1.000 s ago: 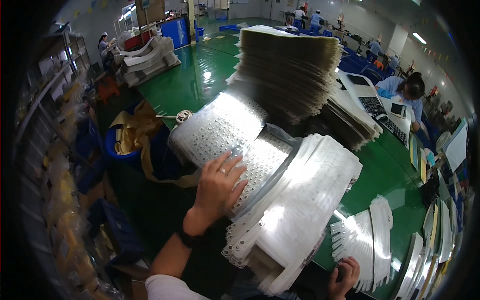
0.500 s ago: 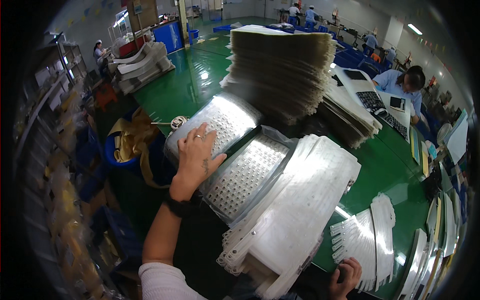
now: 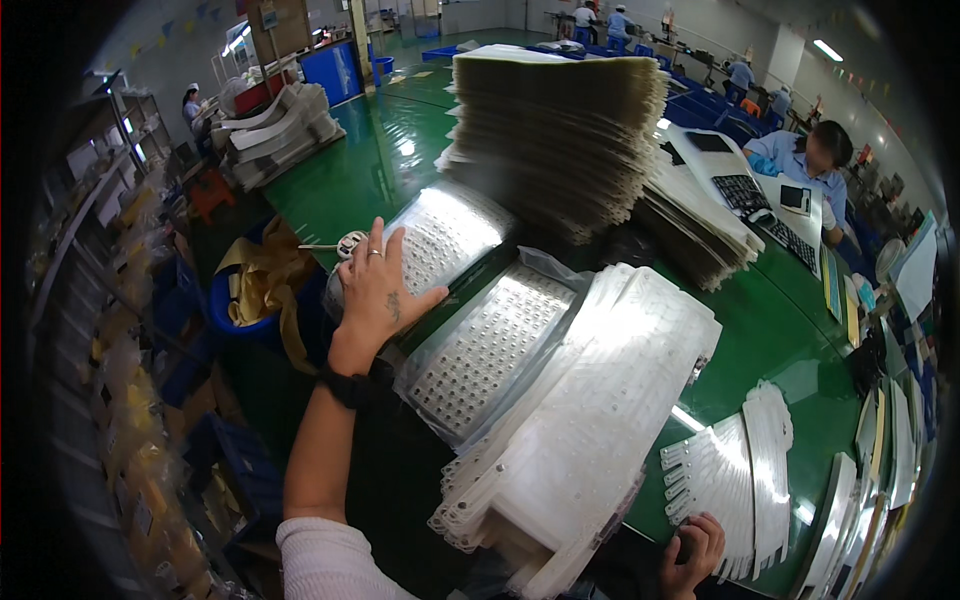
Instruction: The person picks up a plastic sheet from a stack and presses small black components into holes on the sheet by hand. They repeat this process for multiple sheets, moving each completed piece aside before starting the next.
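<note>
My left hand [image 3: 378,297] lies flat, fingers spread, on the near edge of a clear plastic-wrapped tray of small white dotted parts [image 3: 440,235] on the green table [image 3: 780,340]. A second similar tray [image 3: 490,345] lies just right of it. In front of me stands a thick stack of white translucent membrane sheets [image 3: 590,420]. My right hand [image 3: 690,555] rests at the lower edge with curled fingers, touching a fan of smaller white sheets [image 3: 740,470]; whether it grips them I cannot tell.
A tall stack of yellowish sheets [image 3: 555,125] rises at the back of the table. A person in blue [image 3: 805,160] sits at the right by keyboards [image 3: 745,190]. A blue bin with yellow straps [image 3: 255,290] and shelves [image 3: 120,330] stand on the left.
My left hand has moved from the nearer tray up and to the left onto the farther tray. The right hand has stayed at the lower edge.
</note>
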Action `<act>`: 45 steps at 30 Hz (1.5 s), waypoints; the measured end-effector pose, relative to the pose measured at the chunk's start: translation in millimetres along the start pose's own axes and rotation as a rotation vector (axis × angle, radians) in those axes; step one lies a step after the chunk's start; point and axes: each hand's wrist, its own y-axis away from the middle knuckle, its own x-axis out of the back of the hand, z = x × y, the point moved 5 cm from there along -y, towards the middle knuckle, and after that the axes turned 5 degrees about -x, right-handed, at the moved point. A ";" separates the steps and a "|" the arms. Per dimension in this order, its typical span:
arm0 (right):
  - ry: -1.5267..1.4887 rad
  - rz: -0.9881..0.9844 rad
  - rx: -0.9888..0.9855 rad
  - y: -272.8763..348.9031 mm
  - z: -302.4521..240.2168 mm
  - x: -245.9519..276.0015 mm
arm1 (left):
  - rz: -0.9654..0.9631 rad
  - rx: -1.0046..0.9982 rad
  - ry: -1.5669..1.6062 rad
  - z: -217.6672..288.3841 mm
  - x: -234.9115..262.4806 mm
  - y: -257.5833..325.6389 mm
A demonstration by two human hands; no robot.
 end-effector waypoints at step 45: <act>-0.018 0.034 -0.022 6.0 8.4 -4.4 | -0.083 -0.166 0.692 61.6 -8.1 105.4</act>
